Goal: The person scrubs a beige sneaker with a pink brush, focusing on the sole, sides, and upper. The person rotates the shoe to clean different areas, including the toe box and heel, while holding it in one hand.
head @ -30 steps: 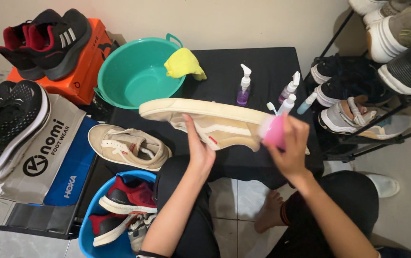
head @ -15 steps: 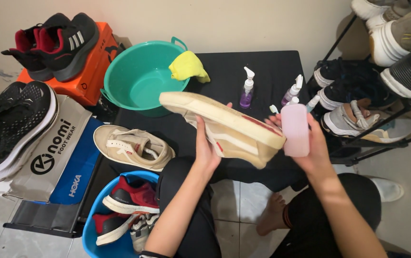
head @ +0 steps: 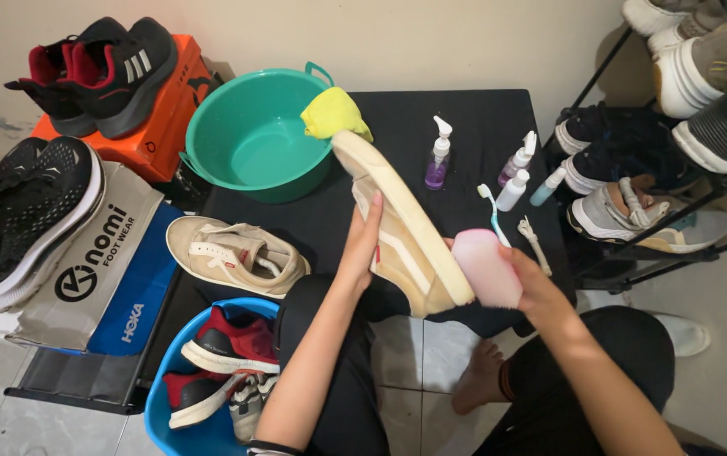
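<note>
Now left hand (head: 362, 245) clasps one beige sneaker (head: 401, 228), right hand (head: 541, 283) one pink bottle (head: 486, 268); four bottles stand behind.

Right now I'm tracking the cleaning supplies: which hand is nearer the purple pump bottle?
Left. The left hand grips the beige shoe just below-left of the purple pump bottle; the right hand, holding a pink bottle, sits farther below-right.

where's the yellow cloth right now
In the head view, the yellow cloth sits upper centre, draped on the right rim of the green basin at the back of the black table, just above the toe of the held beige sneaker.
</note>
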